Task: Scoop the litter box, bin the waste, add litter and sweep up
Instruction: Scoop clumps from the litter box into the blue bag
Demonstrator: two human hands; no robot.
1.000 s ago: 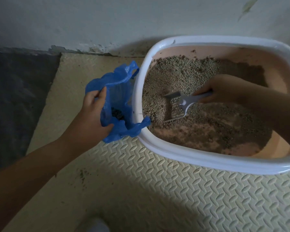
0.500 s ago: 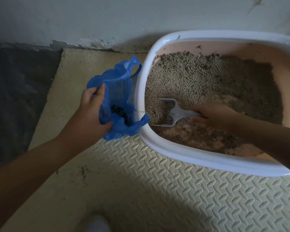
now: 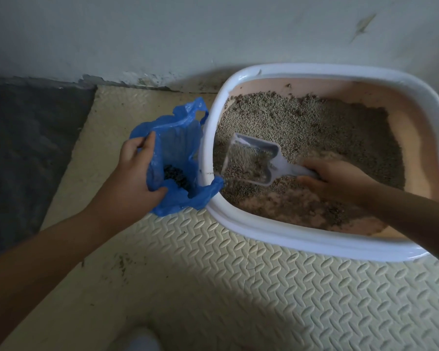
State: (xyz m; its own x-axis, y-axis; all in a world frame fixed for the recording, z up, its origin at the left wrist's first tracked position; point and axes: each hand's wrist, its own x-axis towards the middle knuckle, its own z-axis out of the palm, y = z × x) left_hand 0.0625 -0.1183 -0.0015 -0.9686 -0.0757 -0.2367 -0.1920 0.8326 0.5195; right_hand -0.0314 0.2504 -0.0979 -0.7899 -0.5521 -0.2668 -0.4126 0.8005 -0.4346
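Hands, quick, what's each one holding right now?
Left hand: grips the blue bag by its edge, holding it open.
Right hand: grips the scoop by its handle, litter in it.

Scoop (image 3: 261,163) sits low over the litter (image 3: 314,127) in our right hand (image 3: 340,181), close to the left rim of the box (image 3: 205,153), and that white rim stands between it and the bag (image 3: 180,138). The bag's mouth gapes open, pressed against the rim, one corner lapping over it, so the open way across is above the edge. Our left hand (image 3: 134,181) grips the bag's near-left side; its far side is free. Our right forearm bars the box's near-right corner. The wall (image 3: 213,34) closes off the back. The foam mat (image 3: 238,287) in front lies open.
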